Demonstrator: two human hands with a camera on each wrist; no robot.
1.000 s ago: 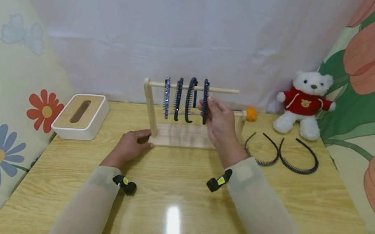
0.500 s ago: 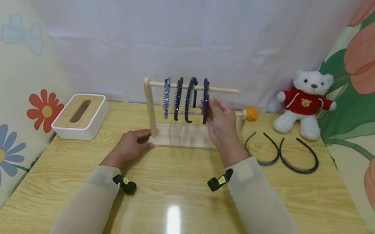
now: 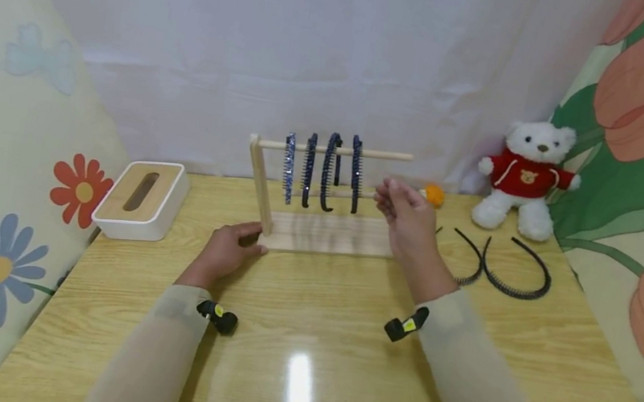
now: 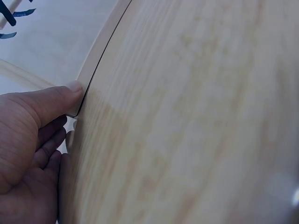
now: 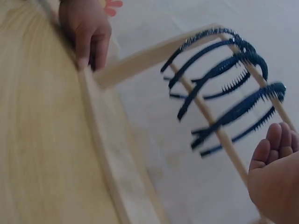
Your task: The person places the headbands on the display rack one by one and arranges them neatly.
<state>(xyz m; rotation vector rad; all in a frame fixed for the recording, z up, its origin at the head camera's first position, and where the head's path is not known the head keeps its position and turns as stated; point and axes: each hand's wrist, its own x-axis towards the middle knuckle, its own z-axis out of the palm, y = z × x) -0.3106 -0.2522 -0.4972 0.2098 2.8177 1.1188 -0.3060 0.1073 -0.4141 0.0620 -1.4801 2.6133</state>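
A wooden headband rack point(image 3: 329, 234) stands at the back of the table. Several dark toothed headbands hang on its rods, one at the left covered in blue glitter point(image 3: 288, 170). My left hand point(image 3: 225, 249) holds the left front corner of the rack's base; in the left wrist view its thumb point(image 4: 56, 100) lies on the base edge, with the other fingers partly hidden. Right of the rightmost hanging headband point(image 3: 355, 174), my right hand point(image 3: 413, 228) is in the air, apart from it. Its fingers are loosely bent with nothing in them, and it covers the rack's right end.
Two black headbands lie on the table to the right, the outer headband point(image 3: 546, 280) fully visible and the inner headband point(image 3: 477, 252) partly behind my right hand. A white teddy bear point(image 3: 523, 175), an orange ball point(image 3: 434, 195) and a tissue box point(image 3: 142, 199) stand around the rack.
My right hand has let go of the rightmost headband and moved right, away from it. That headband now hangs on the rack. My left hand stays at the base corner.
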